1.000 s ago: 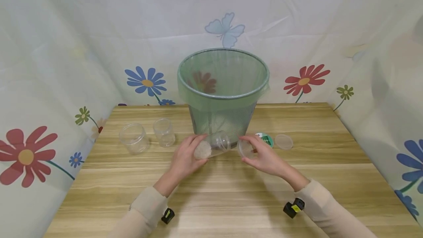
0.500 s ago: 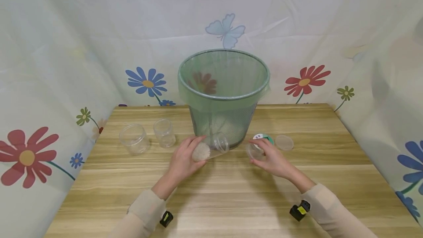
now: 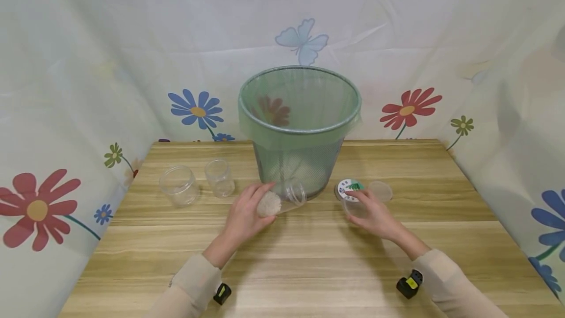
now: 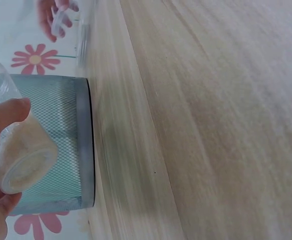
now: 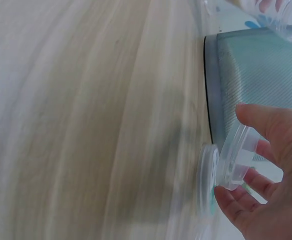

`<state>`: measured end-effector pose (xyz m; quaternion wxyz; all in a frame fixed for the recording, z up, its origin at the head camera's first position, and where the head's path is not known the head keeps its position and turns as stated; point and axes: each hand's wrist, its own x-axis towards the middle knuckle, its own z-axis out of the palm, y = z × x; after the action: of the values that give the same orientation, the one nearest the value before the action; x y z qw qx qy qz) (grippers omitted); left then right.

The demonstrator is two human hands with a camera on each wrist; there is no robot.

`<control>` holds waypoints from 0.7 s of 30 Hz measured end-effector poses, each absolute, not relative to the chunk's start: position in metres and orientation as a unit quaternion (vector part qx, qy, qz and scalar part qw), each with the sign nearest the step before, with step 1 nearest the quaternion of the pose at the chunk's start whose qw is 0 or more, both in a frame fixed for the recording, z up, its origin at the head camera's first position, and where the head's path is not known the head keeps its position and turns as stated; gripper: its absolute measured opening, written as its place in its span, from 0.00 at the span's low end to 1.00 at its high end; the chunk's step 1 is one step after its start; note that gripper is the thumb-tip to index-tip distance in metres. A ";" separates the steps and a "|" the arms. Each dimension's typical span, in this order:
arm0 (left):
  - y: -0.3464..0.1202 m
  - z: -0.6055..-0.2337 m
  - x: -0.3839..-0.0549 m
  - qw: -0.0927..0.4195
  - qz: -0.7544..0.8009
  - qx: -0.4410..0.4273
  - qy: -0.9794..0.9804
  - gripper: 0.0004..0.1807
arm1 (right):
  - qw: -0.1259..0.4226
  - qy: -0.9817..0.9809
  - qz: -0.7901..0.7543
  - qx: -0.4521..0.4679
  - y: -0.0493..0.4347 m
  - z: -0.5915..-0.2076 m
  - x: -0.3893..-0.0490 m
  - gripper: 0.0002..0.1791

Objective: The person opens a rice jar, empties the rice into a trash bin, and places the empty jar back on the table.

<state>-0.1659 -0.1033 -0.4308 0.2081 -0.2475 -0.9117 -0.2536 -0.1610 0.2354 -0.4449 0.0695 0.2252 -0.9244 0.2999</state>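
My left hand (image 3: 243,214) grips a clear plastic jar (image 3: 293,196) that lies tilted on its side in the air, mouth to the right. White grains that look like rice (image 3: 269,204) fill its bottom end; the left wrist view shows the thumb and fingers around the jar (image 4: 28,155). My right hand (image 3: 376,216) pinches a clear plastic lid (image 5: 234,155) by its rim between thumb and fingers. That lid is held just over a round lid with a green and white label (image 3: 346,189) on the table; whether they touch I cannot tell.
A mesh bin (image 3: 291,161) lined with a green bag stands behind the hands. Two clear jars, one wide (image 3: 179,188) and one narrow (image 3: 219,179), stand at left. Another clear lid (image 3: 380,191) lies at right. Flowered curtains border the wooden table (image 3: 282,269).
My right hand has moved right and slightly toward me with the clear lid, away from the jar mouth to the labelled lid. The left hand has stayed nearly still with the jar.
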 end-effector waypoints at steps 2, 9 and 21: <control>-0.103 -0.430 -0.165 0.206 -0.253 -0.248 -0.912 0.45 | 0.065 -0.927 0.297 0.219 0.239 -0.446 -0.160 0.30; -0.103 -0.430 -0.165 0.206 -0.245 -0.247 -0.915 0.45 | 0.067 -0.935 0.284 0.203 0.248 -0.451 -0.159 0.31; -0.102 -0.432 -0.164 0.200 -0.250 -0.245 -0.915 0.45 | 0.086 -0.937 0.268 0.209 0.257 -0.458 -0.157 0.31</control>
<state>-0.1643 -0.1019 -0.4323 0.1999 -0.2445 -0.9152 -0.2505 -0.1573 0.2571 -0.4581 0.0857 0.2092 -0.9365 0.2681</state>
